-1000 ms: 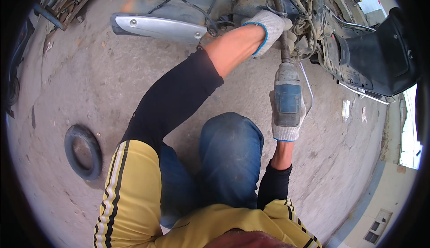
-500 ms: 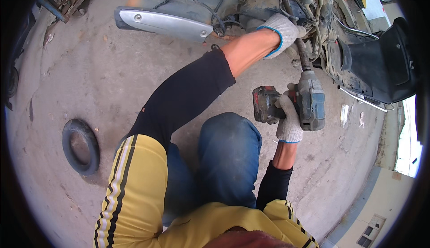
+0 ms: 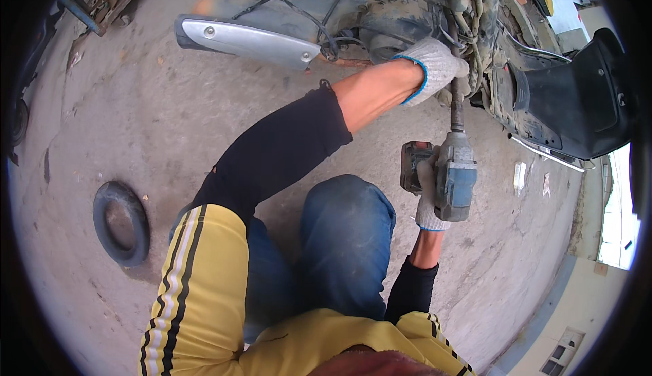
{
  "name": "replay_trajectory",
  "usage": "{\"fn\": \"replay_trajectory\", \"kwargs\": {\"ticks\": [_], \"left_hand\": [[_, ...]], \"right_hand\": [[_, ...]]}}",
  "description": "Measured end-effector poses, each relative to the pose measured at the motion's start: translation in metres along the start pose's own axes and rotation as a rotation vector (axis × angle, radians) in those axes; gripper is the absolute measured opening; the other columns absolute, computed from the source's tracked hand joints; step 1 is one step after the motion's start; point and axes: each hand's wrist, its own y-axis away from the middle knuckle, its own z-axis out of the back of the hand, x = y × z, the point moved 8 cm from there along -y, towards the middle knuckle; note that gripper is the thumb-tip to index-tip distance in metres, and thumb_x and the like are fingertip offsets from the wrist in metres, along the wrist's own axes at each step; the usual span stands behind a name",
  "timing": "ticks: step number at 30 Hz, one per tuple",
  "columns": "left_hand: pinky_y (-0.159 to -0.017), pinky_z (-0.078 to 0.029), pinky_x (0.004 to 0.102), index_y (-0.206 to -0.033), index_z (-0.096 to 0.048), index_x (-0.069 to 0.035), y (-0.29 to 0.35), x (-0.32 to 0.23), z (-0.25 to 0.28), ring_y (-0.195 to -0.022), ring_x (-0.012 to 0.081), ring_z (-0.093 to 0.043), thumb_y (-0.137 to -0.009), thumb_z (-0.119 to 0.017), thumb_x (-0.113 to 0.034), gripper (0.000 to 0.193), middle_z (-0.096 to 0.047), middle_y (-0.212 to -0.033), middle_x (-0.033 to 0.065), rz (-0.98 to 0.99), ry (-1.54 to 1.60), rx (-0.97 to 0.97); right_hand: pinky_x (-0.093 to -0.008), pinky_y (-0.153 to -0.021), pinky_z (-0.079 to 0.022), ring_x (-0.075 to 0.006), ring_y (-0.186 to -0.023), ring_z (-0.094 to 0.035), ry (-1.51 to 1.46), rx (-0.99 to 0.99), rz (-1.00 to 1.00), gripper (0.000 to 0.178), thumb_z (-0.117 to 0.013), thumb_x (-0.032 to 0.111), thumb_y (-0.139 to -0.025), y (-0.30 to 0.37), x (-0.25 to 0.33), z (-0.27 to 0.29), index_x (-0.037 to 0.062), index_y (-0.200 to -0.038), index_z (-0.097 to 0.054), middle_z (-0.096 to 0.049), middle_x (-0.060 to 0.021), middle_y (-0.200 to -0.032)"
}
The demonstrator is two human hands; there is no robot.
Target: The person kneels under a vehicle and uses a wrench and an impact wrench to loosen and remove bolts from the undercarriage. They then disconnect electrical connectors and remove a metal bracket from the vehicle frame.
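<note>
My right hand [image 3: 427, 199], in a pale knitted glove, is wrapped round the handle of a grey and blue cordless impact wrench [image 3: 456, 179]. Its black and red battery [image 3: 415, 167] sticks out to the left. A long metal extension shaft [image 3: 458, 115] runs from the wrench's nose toward the dirty underside of a partly stripped scooter [image 3: 401, 26]. My left hand [image 3: 438, 70], gloved the same way, closes round this shaft beside the engine. The shaft's far end is lost among hoses and cables, and some left fingertips are hidden.
A silver-trimmed exhaust muffler [image 3: 251, 40] juts out at the upper left, with a loose black cable over it. Black scooter bodywork [image 3: 577, 98] stands at the right. A black rubber ring like a tyre [image 3: 121, 223] lies on the concrete floor [image 3: 197, 118] at the left.
The impact wrench has come back toward me and swung slightly, now pointing straighter ahead. My left hand has moved a little nearer along with the shaft.
</note>
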Motion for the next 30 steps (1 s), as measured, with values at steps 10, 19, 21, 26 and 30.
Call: {"fn": "replay_trajectory", "kwargs": {"ticks": [10, 19, 21, 26, 30], "left_hand": [[-0.081, -0.065, 0.0422, -0.122, -0.067, 0.0, 0.06, 0.034, -0.003, -0.09, 0.0253, -0.076, -0.101, -0.068, -0.018, 0.028, -0.076, -0.103, 0.0149, 0.218, 0.179, 0.041], [-0.078, -0.065, 0.0475, -0.136, -0.059, 0.0, 0.05, 0.045, 0.053, -0.087, 0.0319, -0.075, -0.105, -0.058, -0.016, 0.034, -0.073, -0.097, 0.0192, 0.093, -0.164, -0.07], [-0.075, -0.065, 0.0471, -0.136, -0.059, 0.001, 0.055, 0.041, 0.062, -0.086, 0.0314, -0.076, -0.105, -0.058, -0.017, 0.035, -0.074, -0.097, 0.0199, 0.055, -0.23, -0.069], [-0.068, -0.066, 0.0438, -0.119, -0.063, 0.006, 0.08, 0.011, 0.073, -0.079, 0.0308, -0.077, -0.104, -0.06, -0.016, 0.027, -0.075, -0.093, 0.0219, 0.102, 0.02, -0.173], [-0.069, -0.064, 0.0435, -0.117, -0.063, 0.006, 0.064, 0.013, 0.103, -0.08, 0.0311, -0.077, -0.104, -0.059, -0.013, 0.023, -0.077, -0.097, 0.0204, 0.005, 0.035, -0.341]], "right_hand": [[-0.0351, -0.087, -0.049, -0.0184, -0.097, -0.057, 0.107, 0.003, -0.017, 0.023, -0.072, 0.007, -0.092, 0.084, 0.001, 0.0, 0.0048, -0.113, -0.064, -0.062, -0.0041, -0.104], [-0.0381, -0.083, -0.052, -0.0247, -0.095, -0.062, 0.223, 0.229, -0.083, 0.023, -0.073, 0.005, -0.092, 0.152, -0.053, -0.013, 0.0053, -0.114, -0.066, -0.065, -0.0092, -0.102], [-0.0408, -0.081, -0.052, -0.0288, -0.092, -0.062, 0.3, 0.295, -0.11, 0.022, -0.073, 0.007, -0.092, 0.146, -0.048, -0.015, 0.005, -0.113, -0.067, -0.065, -0.0112, -0.1], [-0.0479, -0.085, -0.052, -0.04, -0.096, -0.064, 0.373, 0.394, -0.131, 0.027, -0.072, 0.012, -0.094, 0.132, -0.041, -0.024, 0.0036, -0.119, -0.067, -0.067, -0.0181, -0.105], [-0.0435, -0.088, -0.055, -0.0351, -0.1, -0.066, 0.453, 0.352, 0.065, 0.033, -0.062, 0.021, -0.101, 0.101, 0.018, -0.055, 0.0034, -0.129, -0.065, -0.069, -0.017, -0.112]]}}
